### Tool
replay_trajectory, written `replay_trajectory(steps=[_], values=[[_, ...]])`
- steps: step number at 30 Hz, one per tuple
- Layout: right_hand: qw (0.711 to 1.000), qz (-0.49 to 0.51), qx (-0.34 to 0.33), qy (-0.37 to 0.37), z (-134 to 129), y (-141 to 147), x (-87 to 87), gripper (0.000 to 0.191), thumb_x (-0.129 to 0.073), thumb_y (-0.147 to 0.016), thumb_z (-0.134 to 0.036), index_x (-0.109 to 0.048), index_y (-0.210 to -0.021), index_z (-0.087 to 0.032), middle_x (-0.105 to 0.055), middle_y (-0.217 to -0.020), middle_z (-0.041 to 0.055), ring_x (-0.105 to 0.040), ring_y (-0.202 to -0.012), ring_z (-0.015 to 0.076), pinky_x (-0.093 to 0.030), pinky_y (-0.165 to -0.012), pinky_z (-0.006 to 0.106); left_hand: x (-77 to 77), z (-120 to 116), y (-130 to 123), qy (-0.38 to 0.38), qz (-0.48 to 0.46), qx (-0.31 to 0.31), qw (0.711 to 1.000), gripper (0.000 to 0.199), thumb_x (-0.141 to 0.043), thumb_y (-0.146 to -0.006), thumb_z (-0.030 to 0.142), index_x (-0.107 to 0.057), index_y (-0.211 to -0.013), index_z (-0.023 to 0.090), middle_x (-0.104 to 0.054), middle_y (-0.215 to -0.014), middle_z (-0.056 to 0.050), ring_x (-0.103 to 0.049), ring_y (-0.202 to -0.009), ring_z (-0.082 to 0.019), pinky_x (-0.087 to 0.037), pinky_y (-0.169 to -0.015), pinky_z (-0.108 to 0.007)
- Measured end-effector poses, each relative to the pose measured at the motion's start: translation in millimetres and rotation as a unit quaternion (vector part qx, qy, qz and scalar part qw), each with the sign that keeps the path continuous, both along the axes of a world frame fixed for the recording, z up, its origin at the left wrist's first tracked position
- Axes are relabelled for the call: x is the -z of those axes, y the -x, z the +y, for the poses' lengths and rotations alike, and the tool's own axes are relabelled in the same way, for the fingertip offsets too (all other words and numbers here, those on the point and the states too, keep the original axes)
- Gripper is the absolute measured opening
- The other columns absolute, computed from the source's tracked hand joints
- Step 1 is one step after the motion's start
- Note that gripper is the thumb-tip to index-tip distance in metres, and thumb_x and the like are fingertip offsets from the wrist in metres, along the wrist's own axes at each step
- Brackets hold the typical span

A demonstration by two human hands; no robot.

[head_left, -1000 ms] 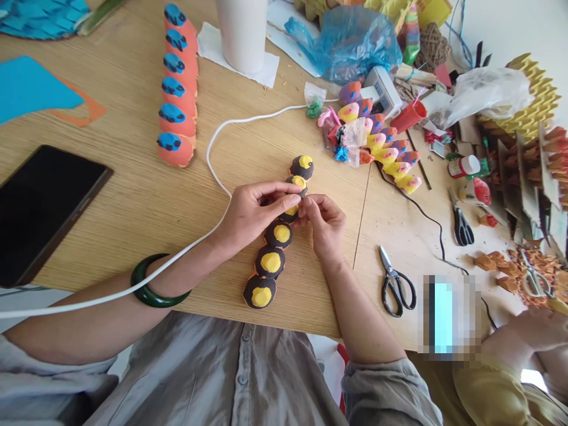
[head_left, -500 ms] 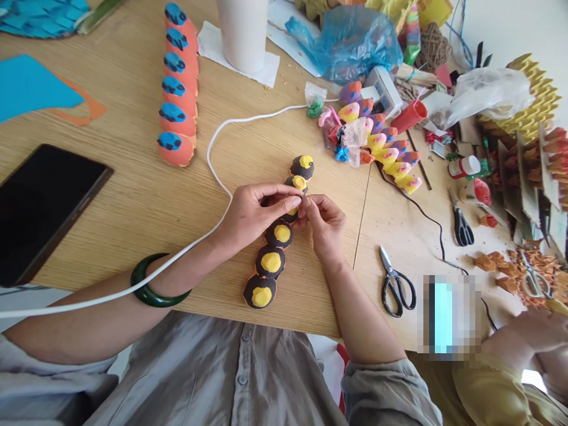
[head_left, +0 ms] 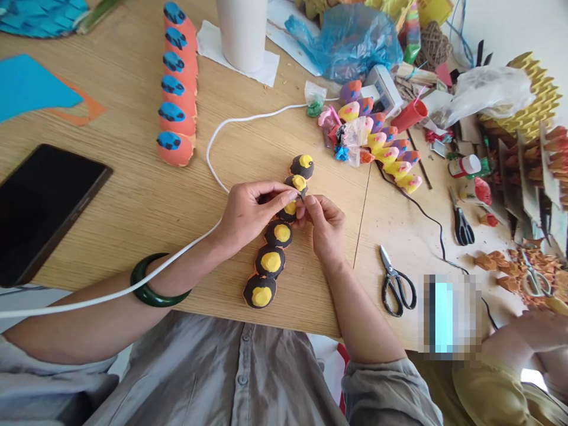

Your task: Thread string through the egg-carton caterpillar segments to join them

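Observation:
A row of several rounded egg-carton cups (head_left: 270, 261), black on top with yellow blobs, lies slantwise on the wooden table. Over its upper half, my left hand (head_left: 248, 216) and my right hand (head_left: 327, 231) meet at the fingertips. Between them is a tiny dark piece (head_left: 302, 196), which looks like soft clay. Both thumbs and forefingers are closed in a pinch on it. My hands partly cover the third cup. On the top cup's yellow blob sits a small dark dot. A green bangle (head_left: 153, 283) circles my left wrist.
A white cable (head_left: 195, 239) crosses over my left forearm. Left stand a phone (head_left: 47, 207) and an orange cup row (head_left: 177, 94); behind is a white cup (head_left: 243, 35). Scissors (head_left: 394, 284) lie right of my right arm. Another person's arm (head_left: 510, 349) is at lower right.
My fingertips have parted slightly, so more of the dark piece shows between them. My left hand has shifted a little left; the row of cups stays in place.

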State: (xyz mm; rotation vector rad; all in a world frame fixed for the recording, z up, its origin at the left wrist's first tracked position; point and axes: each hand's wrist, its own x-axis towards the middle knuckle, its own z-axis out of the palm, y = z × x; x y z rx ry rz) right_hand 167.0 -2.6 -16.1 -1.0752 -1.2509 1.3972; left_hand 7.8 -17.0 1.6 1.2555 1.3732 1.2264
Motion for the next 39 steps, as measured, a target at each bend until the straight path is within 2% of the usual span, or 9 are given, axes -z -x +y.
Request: replay_trajectory(steps=[2,6,9,13,17,23,30,35,39], values=[[1.000,-0.001,0.004,-0.017,0.6,-0.6,0.9,0.035,-0.069,-0.093,-0.053,-0.069,-0.078,-0.022,-0.062,-0.068,-0.0041,-0.056,-0.055,0.0075,-0.055,-0.055,0.023,-0.5,-0.6,0.1,0.001,0.004,-0.006,1.000,0.021,-0.072,-0.089,0.042,-0.083,-0.091,0.025,-0.081,-0.091,0.000,-0.072,-0.084,-0.018,-0.057,-0.078,-0.026],[0.997,-0.014,0.038,-0.066,1.7,-3.1,4.7,0.020,-0.074,-0.091,-0.044,-0.071,-0.095,-0.025,-0.065,-0.080,-0.0038,-0.057,-0.061,0.0077,-0.054,-0.057,0.022,-1.9,-1.2,0.1,0.004,0.004,-0.015,1.000,0.020,-0.073,-0.089,0.042,-0.083,-0.089,0.025,-0.081,-0.088,0.000,-0.071,-0.083,-0.018,-0.056,-0.076,-0.026],[0.993,-0.039,0.022,-0.113,0.7,-4.7,6.5,0.016,-0.074,-0.092,-0.039,-0.071,-0.103,-0.028,-0.065,-0.093,-0.0016,-0.059,-0.070,0.0091,-0.057,-0.062,0.024,-0.6,-1.1,0.5,-0.004,0.008,-0.009,1.000,0.024,-0.073,-0.089,0.046,-0.083,-0.088,0.025,-0.079,-0.083,0.000,-0.069,-0.078,-0.018,-0.053,-0.071,-0.026],[0.987,-0.066,0.006,-0.149,-1.5,-5.6,7.2,0.012,-0.070,-0.095,-0.037,-0.071,-0.103,-0.029,-0.066,-0.103,0.0010,-0.063,-0.080,0.0118,-0.058,-0.066,0.027,1.1,-1.1,0.9,-0.005,0.016,0.008,1.000,0.027,-0.072,-0.089,0.049,-0.083,-0.088,0.024,-0.077,-0.079,-0.001,-0.068,-0.075,-0.017,-0.051,-0.069,-0.026],[0.986,-0.068,0.015,-0.149,-1.7,-6.4,7.2,0.013,-0.070,-0.095,-0.040,-0.073,-0.102,-0.029,-0.067,-0.102,0.0013,-0.065,-0.079,0.0125,-0.059,-0.065,0.028,-1.0,-1.4,0.6,0.006,0.008,0.016,1.000,0.024,-0.072,-0.088,0.046,-0.083,-0.088,0.024,-0.078,-0.079,0.000,-0.067,-0.074,-0.017,-0.051,-0.068,-0.026],[0.984,-0.046,0.007,-0.170,-1.6,-7.0,5.8,0.007,-0.071,-0.095,-0.033,-0.075,-0.101,-0.031,-0.066,-0.103,0.0005,-0.064,-0.080,0.0111,-0.059,-0.066,0.027,-4.7,-2.3,0.0,0.028,-0.020,0.037,0.999,0.023,-0.072,-0.088,0.042,-0.083,-0.087,0.022,-0.078,-0.080,-0.001,-0.069,-0.075,-0.017,-0.052,-0.067,-0.025],[0.990,-0.052,0.028,-0.129,0.1,-4.1,6.7,0.016,-0.073,-0.092,-0.044,-0.072,-0.095,-0.028,-0.066,-0.098,0.0007,-0.063,-0.075,0.0113,-0.057,-0.060,0.025,-6.0,-2.1,-1.0,0.045,-0.024,0.031,0.998,0.025,-0.070,-0.088,0.042,-0.081,-0.084,0.021,-0.077,-0.076,-0.001,-0.068,-0.072,-0.016,-0.052,-0.062,-0.024],[0.995,-0.028,0.027,-0.096,0.8,-2.6,6.0,0.019,-0.076,-0.089,-0.044,-0.071,-0.089,-0.026,-0.065,-0.092,-0.0005,-0.061,-0.072,0.0105,-0.056,-0.060,0.024,-5.4,-1.1,0.2,0.023,-0.030,-0.007,0.999,0.027,-0.070,-0.089,0.047,-0.082,-0.089,0.023,-0.078,-0.085,-0.002,-0.069,-0.080,-0.018,-0.053,-0.069,-0.025],[0.997,-0.042,0.010,-0.071,0.1,-1.7,3.5,0.025,-0.077,-0.086,-0.049,-0.071,-0.089,-0.025,-0.067,-0.091,-0.0003,-0.062,-0.075,0.0108,-0.056,-0.062,0.023,-4.0,-1.0,0.8,-0.002,-0.011,-0.001,1.000,0.025,-0.074,-0.087,0.048,-0.083,-0.094,0.025,-0.081,-0.096,-0.003,-0.070,-0.088,-0.019,-0.055,-0.078,-0.027]])
